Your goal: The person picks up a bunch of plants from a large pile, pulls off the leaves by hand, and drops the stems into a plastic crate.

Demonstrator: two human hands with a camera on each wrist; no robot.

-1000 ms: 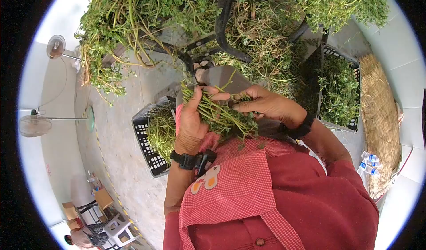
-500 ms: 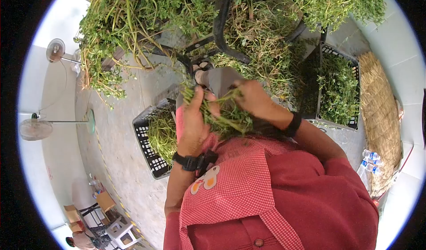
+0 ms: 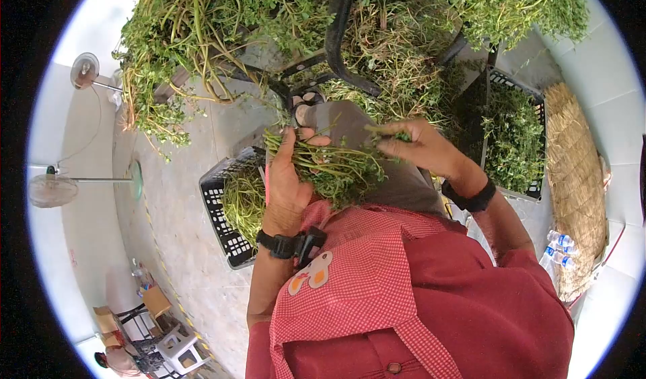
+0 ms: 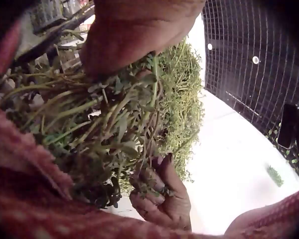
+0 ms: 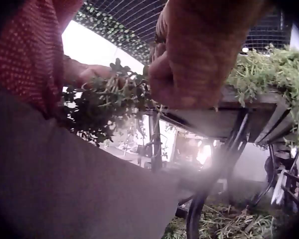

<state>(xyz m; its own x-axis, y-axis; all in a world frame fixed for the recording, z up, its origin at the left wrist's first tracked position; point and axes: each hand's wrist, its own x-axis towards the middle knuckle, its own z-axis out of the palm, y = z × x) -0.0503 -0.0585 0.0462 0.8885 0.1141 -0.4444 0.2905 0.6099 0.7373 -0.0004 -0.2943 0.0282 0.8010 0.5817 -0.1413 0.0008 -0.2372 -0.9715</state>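
Note:
A bunch of green stems with leafy ends [image 3: 336,170] lies across my left hand [image 3: 289,184], whose thumb and fingers grip it at the stem end, over the lap. My right hand [image 3: 424,150], a little to the right of the bunch, pinches a short green sprig [image 3: 387,134] between thumb and fingers. In the left wrist view the leafy bunch [image 4: 109,114] hangs below the left hand [image 4: 139,35], and the right hand [image 4: 167,199] shows beyond it. The right wrist view has the right hand [image 5: 194,59] beside leaves [image 5: 104,104].
Heaped greens [image 3: 222,22] cover a black-legged table ahead. A black crate [image 3: 232,244] of stems stands at the left, another crate [image 3: 515,130] of greens at the right. More greens [image 3: 404,63] lie under the table. A straw roll [image 3: 575,184] and bottles [image 3: 560,248] are far right.
My right hand has moved away from the bunch to the right, with a sprig pinched in it. The left hand keeps its grip and has shifted slightly left.

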